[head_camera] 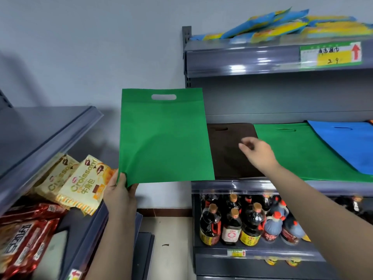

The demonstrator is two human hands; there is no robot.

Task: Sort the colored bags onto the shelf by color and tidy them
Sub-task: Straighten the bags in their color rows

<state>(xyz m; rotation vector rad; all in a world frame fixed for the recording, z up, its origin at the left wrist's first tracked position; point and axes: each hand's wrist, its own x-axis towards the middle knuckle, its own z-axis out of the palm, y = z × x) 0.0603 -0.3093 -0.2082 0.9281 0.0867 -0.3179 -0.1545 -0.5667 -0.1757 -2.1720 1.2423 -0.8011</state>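
Two hands work in front of grey store shelving. At about seven o'clock the left hand (pixel 120 191) pinches the bottom left corner of a green non-woven bag (pixel 164 136), thumb on the near face, and holds it upright and flat in the air, its cut-out handle slot at the top, in the gap between the two shelf units. At about three o'clock the right hand (pixel 259 153) reaches out over the middle shelf (pixel 232 185), fingers loosely curled and parted, holding nothing; it hovers above the seam where a dark brown bag (pixel 226 150) meets a green bag lying flat (pixel 298 154). Whether the fingertips touch either bag cannot be told. The brown bag lies flat at the left end of that shelf, partly hidden behind the held bag's right edge; the flat green one lies just beside it to the right, and a blue bag (pixel 347 142) overlaps that one's far right part at a slant, near four o'clock. Above, at one o'clock, blue-and-yellow packets (pixel 282 25) are piled on the top shelf, whose front rail carries a green and yellow price label (pixel 331 54). Below, at five o'clock, dark sauce bottles (pixel 232 221) stand in rows. At eight o'clock, croissant packets (pixel 80 182) and red snack packs (pixel 26 235) lie on the left shelf unit (pixel 46 128).
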